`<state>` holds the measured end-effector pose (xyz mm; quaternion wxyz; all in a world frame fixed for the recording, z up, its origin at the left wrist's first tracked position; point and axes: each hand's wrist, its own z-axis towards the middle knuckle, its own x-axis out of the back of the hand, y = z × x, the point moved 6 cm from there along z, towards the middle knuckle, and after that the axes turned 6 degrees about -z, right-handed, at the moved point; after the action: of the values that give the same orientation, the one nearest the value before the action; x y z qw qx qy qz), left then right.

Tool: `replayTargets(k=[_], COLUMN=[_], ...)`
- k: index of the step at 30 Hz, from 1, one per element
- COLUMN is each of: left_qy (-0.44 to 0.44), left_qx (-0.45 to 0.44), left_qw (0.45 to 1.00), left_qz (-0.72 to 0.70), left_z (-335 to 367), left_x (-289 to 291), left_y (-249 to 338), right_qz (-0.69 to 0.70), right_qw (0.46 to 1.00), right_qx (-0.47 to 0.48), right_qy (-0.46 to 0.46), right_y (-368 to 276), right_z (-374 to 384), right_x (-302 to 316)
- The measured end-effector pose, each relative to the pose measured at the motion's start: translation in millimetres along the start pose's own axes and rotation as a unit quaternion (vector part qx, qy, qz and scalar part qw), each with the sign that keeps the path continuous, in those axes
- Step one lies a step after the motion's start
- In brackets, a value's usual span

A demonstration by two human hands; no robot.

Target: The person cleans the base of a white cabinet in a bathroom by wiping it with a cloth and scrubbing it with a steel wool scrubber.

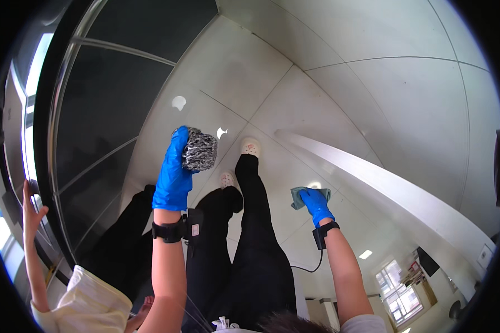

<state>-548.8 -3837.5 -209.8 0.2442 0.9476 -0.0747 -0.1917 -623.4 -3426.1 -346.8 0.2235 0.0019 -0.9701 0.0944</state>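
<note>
My left hand [174, 172], in a blue rubber glove, is closed around a thick grey and silver scrubber [200, 149] with a shaggy, wiry-looking face. It is held up in front of me, left of the middle. Lower and to the right, my right hand [316, 206], gloved in blue too, grips a folded grey-green cloth [298, 198]. The cloth's edges stick out on both sides of the fingers. Black bands with small boxes sit on both wrists, and a thin cable hangs from the right one.
Glossy dark panels [103, 83] with metal trim rise on the left. A person in a cream shirt [89, 302] stands there, one bare hand [32, 213] raised near the trim. Pale floor tiles [228, 72] lie ahead. A long white ledge [372, 180] runs along the right.
</note>
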Motion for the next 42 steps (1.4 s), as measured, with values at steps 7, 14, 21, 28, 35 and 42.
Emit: replayTargets(k=[7,14,21,28,35,42], left_qy=[-0.085,-0.056,-0.090,-0.037,-0.097,-0.162], left_qx=[-0.026,0.004,0.092,0.091,0.120,0.094], left_qw=[0.996,0.998,0.991,0.983,0.949,0.941], left_qz=[-0.010,-0.009,-0.044,0.154,0.274,0.283], left_z=[54,110,137,164,149,152], left_x=[-68,-77,-102,-100,-122,-137], left_y=[33,76,107,90,45,44], right_qz=[0.026,0.089,0.183,0.399,0.424,0.432], right_qw=[0.999,0.993,0.978,0.901,0.887,0.893], right_qx=[0.030,0.008,-0.079,-0.157,-0.174,-0.109], right_qy=[-0.018,0.077,0.054,0.067,0.058,0.066], right_y=[-75,-97,-101,-128,-92,-117], right_z=[3,-10,-39,-28,12,50], right_x=[54,101,78,34,19,26])
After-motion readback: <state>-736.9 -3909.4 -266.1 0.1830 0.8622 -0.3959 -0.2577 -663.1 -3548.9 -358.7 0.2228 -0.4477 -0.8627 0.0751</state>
